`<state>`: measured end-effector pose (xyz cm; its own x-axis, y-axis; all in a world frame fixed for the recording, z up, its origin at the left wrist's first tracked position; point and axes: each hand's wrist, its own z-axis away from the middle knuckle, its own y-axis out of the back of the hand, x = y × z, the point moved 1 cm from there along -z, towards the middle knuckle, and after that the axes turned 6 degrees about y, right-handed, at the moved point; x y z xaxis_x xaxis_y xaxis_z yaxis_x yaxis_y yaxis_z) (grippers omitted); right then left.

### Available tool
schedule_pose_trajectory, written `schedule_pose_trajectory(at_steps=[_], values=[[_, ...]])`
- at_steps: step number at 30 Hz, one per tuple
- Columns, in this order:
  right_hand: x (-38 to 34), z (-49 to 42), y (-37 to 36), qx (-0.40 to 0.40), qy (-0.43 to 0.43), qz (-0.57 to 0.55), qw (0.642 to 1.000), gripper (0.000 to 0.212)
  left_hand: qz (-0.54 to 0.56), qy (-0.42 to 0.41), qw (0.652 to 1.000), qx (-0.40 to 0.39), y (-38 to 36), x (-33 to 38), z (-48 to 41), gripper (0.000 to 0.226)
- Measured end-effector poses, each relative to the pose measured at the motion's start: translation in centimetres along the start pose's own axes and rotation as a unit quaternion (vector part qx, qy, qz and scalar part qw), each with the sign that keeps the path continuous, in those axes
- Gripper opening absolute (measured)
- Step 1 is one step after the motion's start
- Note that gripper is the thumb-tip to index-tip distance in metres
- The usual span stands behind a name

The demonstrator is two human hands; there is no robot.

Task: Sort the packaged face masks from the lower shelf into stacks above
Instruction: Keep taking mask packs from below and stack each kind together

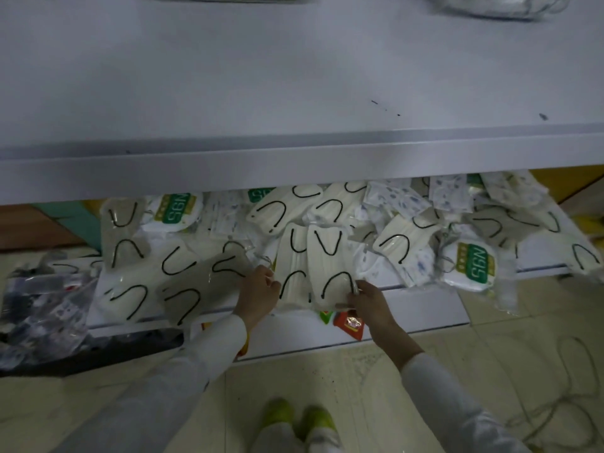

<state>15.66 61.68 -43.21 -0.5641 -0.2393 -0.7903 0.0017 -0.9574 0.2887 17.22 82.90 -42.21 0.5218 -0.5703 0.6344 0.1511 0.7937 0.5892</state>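
Note:
A heap of packaged face masks covers the lower shelf [425, 302]. Most are cream masks with black ear loops; some are green N95 packs [470, 266] and blue-printed packs [398, 201]. At the shelf's front edge, two cream mask packets [313, 266] lie side by side between my hands. My left hand [258, 289] grips the left edge of the left packet. My right hand [367, 300] pinches the lower right corner of the right packet. The white upper shelf [294, 76] spreads above, with a dim stack [490, 4] at its far right.
A dark bag of packaged goods [39, 315] sits at the left of the lower shelf. Red and orange sachets [349, 323] lie under my right hand. A cable [572, 397] loops on the tiled floor at the right. My yellow-green shoes [297, 416] stand below.

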Motion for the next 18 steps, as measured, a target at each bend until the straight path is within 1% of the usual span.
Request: schedule_pose_trajectory(at_steps=[1, 2, 4, 5, 7, 9, 10, 11, 13, 15, 17, 18], values=[[0.2, -0.5, -0.3, -0.006, 0.004, 0.045, 0.999, 0.027, 0.001, 0.004, 1.000, 0.001, -0.1, 0.2, -0.1, 0.024], [0.2, -0.8, -0.4, -0.006, 0.020, 0.123, 0.992, 0.027, 0.003, 0.008, 1.000, 0.001, -0.2, 0.4, -0.1, 0.025], [0.3, -1.3, -0.3, 0.007, 0.060, 0.291, 0.955, 0.029, 0.008, 0.007, 1.000, 0.006, -0.3, 0.7, -0.4, 0.026], [0.3, -1.3, -0.1, 0.015, 0.071, 0.346, 0.936, 0.028, 0.007, 0.002, 1.000, 0.008, -0.4, 0.8, -0.5, 0.025], [0.0, -1.2, 0.4, 0.034, 0.067, 0.409, 0.909, 0.024, 0.012, 0.003, 1.000, -0.006, -0.6, 1.0, -0.8, 0.018], [-0.6, -1.1, 1.0, 0.059, 0.078, 0.444, 0.891, 0.020, 0.036, 0.025, 0.999, -0.025, -0.6, 1.3, -0.7, 0.008], [-0.7, -1.2, 1.3, 0.078, 0.091, 0.433, 0.893, 0.018, 0.049, 0.041, 0.998, -0.029, -0.6, 1.4, -0.5, 0.012], [-0.8, -1.3, 1.6, 0.096, 0.107, 0.394, 0.908, 0.018, 0.068, 0.051, 0.996, -0.029, -0.6, 1.5, -0.5, 0.019], [-1.3, -1.2, 1.6, 0.096, 0.124, 0.251, 0.955, 0.016, 0.099, 0.065, 0.992, -0.033, -0.3, 1.7, -0.3, 0.022], [-2.0, -0.7, 0.6, 0.060, 0.110, 0.117, 0.985, 0.014, 0.139, 0.081, 0.986, -0.043, -0.1, 1.5, -0.3, 0.016], [-2.9, 0.3, -1.1, 0.012, 0.088, 0.022, 0.996, 0.014, 0.215, 0.102, 0.969, -0.065, 0.0, 1.3, -0.1, 0.011], [-3.2, 0.8, -2.0, -0.011, 0.077, -0.003, 0.997, 0.015, 0.269, 0.107, 0.954, -0.075, 0.0, 1.4, -0.1, 0.012]])
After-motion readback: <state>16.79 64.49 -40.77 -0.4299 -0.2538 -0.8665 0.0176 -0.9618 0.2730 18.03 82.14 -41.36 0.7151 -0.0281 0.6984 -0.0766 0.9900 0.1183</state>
